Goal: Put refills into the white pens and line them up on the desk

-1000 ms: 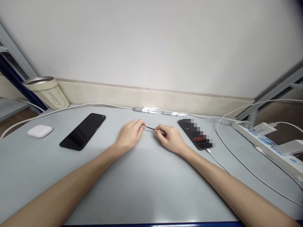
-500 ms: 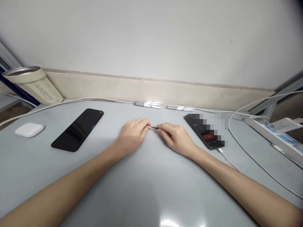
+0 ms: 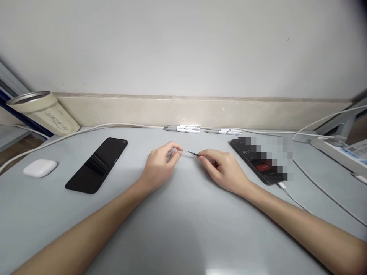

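My left hand is closed in a pinch above the desk. Between its thumb and fingertips shows the end of a small, thin piece, mostly covered by the fingers and too small to name. Facing it, my right hand grips a slim dark pen refill with a silvery tip. That tip points left at the left fingertips, with a narrow gap between. The refill's rear part is hidden in the right hand. Behind the hands, several white-and-grey pens lie in a left group and a right group.
A dark phone and a white earbud case lie on the left. A cream tumbler leans at the back left. On the right are a charging phone, white cables, and a power strip. The wall borders the grey desk.
My hands have moved slightly apart, so the refill's tip and more of its dark length now show. The left fingers have opened into a rounder pinch. The camera view has shifted a little.
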The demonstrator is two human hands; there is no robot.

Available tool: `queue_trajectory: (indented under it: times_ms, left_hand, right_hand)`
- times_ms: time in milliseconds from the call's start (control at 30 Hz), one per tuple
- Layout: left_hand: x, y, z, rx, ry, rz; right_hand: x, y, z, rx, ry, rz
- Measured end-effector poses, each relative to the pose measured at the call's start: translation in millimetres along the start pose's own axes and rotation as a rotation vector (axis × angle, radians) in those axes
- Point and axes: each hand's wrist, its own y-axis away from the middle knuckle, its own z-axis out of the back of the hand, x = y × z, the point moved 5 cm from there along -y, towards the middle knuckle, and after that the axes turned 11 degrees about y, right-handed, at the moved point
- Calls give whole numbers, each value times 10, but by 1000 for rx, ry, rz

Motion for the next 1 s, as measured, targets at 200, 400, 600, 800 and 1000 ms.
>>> queue_trajectory:
  times_ms: [200, 400, 600, 800, 1000]
  left_hand:
    - [17, -6, -11, 19, -4, -7]
    - [-45, 6, -27, 21, -93, -72]
    - [-93, 35, -55, 19, -227, -198]
    - [-92, 54, -113, 71, -295, -273]
    - [-79, 37, -94, 51, -285, -176]
  right_hand:
    - [-12, -2, -21, 24, 7, 3]
    - [9, 0, -9, 28, -2, 13]
    - [22, 0, -12, 50, -17, 17]
    - [38, 6, -19, 73, -21, 49]
    - [29, 8, -10, 56, -53, 41]
